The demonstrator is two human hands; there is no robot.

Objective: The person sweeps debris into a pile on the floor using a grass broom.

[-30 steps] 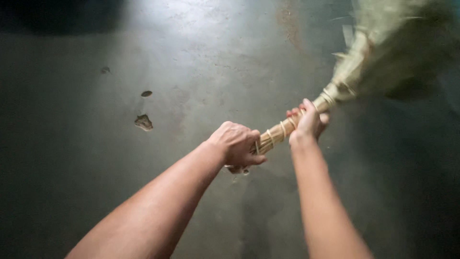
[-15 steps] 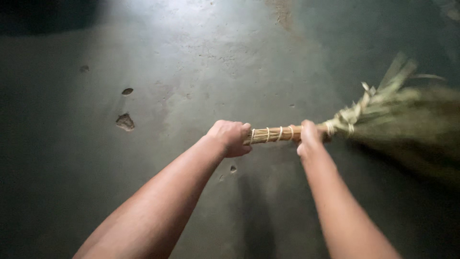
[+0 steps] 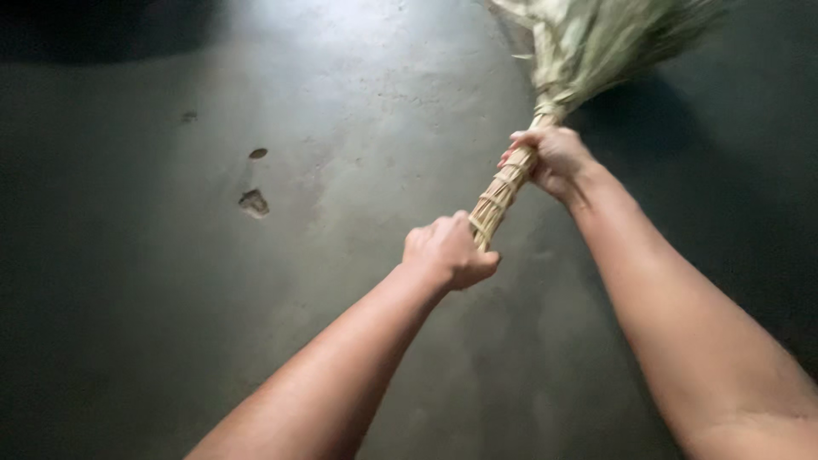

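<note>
Above a dark concrete floor [image 3: 358, 111], 2 hands grip 1 grass broom [image 3: 545, 77]. Left hand [image 3: 447, 251]: fingers clamped on the bound handle's lower end. Right hand [image 3: 554, 158]: fingers clamped higher, just under the bristle head (blurred, top right). Broom tilts up-right. 2 chipped pits [image 3: 254, 203] lie well left of it.

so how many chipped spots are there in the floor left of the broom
3 show on the floor: the biggest chip, a small oval one just above it, and a faint one further up-left. Dark corners may hide more. Both hands, left hand and right hand, grip the broom.
</note>
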